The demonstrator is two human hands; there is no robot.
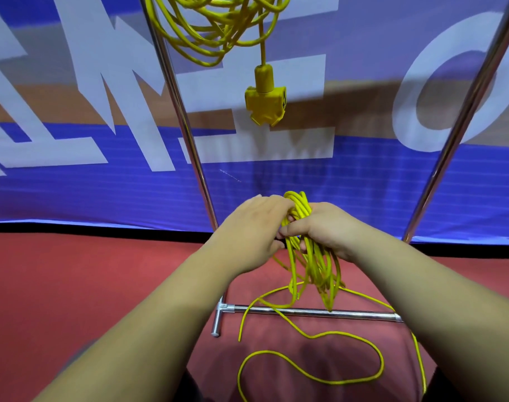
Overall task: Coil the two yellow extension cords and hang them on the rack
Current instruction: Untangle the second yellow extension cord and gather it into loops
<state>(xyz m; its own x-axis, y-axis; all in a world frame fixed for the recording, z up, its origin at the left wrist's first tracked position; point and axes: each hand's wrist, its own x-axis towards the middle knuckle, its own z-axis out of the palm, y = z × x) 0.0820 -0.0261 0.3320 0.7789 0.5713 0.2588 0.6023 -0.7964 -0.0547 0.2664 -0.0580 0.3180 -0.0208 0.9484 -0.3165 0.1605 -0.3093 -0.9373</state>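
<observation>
Floor (73, 285) red; blue lettered banner (73, 198) behind rack (189, 134); left hand (247, 230), right hand (328, 227) grip yellow cord coil (299, 207).

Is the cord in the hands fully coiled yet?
Partly coiled: loops bunch in the right hand, while the tail lies loose on the floor.

Bright, even indoor light. Soft dark shadow on red floor (58, 285), near centre. Glare streaks along rack poles (186, 134). Wide-angle bowing at left and right edges.
</observation>
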